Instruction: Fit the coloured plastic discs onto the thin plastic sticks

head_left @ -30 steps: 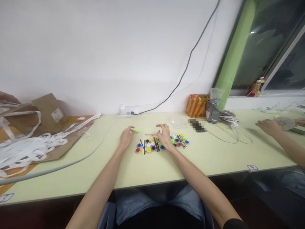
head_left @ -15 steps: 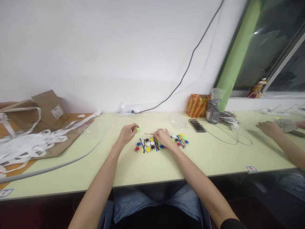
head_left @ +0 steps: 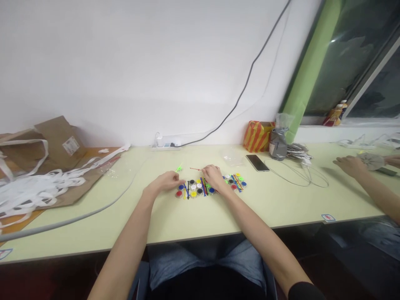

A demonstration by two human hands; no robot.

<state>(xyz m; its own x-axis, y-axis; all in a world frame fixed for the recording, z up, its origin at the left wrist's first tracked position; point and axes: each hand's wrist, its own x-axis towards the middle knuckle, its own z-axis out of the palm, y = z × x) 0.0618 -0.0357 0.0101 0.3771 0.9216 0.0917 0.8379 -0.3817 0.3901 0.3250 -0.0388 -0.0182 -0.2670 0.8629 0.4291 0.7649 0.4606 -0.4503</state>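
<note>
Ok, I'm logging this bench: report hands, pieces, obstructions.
Left hand at blue disc, contact unclear. Right hand by red arrow, partly covering pieces. Phone farther right.

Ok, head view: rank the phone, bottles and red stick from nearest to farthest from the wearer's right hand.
From the right hand:
1. Red stick: just to its left.
2. Phone: off to its right.
3. Bottles: far right, at the back.

Tabletop (head_left: 193, 223), centre outward.
Discs (head_left: 199, 191) and pointer sticks (head_left: 204, 187), centre, interspersed; power strip (head_left: 166, 144) behind, by far wall (head_left: 125, 66); ribbon heap (head_left: 43, 189), left, paper bag (head_left: 59, 139) behind; smartphone (head_left: 257, 163), farther right, carrier bag (head_left: 258, 136) beyond; bottles (head_left: 335, 116) on windowsill (head_left: 368, 123), far right.
</note>
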